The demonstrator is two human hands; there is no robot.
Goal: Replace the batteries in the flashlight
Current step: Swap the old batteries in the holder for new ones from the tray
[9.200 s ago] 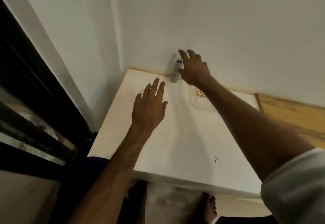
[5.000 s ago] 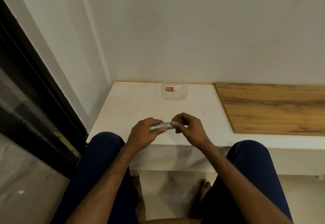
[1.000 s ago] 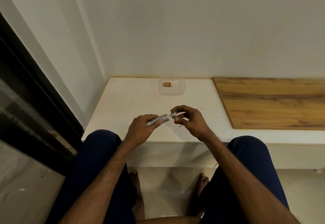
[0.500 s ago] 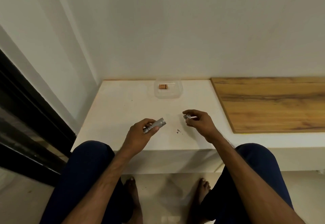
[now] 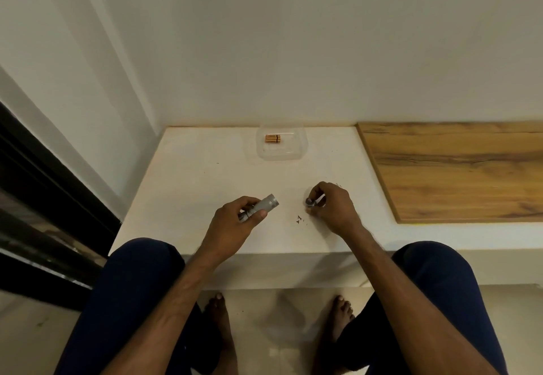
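Observation:
My left hand (image 5: pixel 235 221) grips the silver flashlight body (image 5: pixel 263 205) above the white ledge (image 5: pixel 188 186), its open end pointing up and to the right. My right hand (image 5: pixel 332 207) pinches the small unscrewed end cap (image 5: pixel 310 202) low against the ledge surface, a hand's width right of the body. Copper-coloured batteries (image 5: pixel 273 138) lie in a clear plastic tray (image 5: pixel 279 154) at the back of the ledge, by the wall.
A wooden board (image 5: pixel 452 168) covers the ledge to the right. Small dark specks (image 5: pixel 299 219) lie on the white surface between my hands. A dark window frame (image 5: pixel 44 198) runs along the left. My knees and bare feet are below the ledge edge.
The end cap has come off the flashlight body. My right hand carried it right and down to the ledge, while my left hand kept the body, now apart from it.

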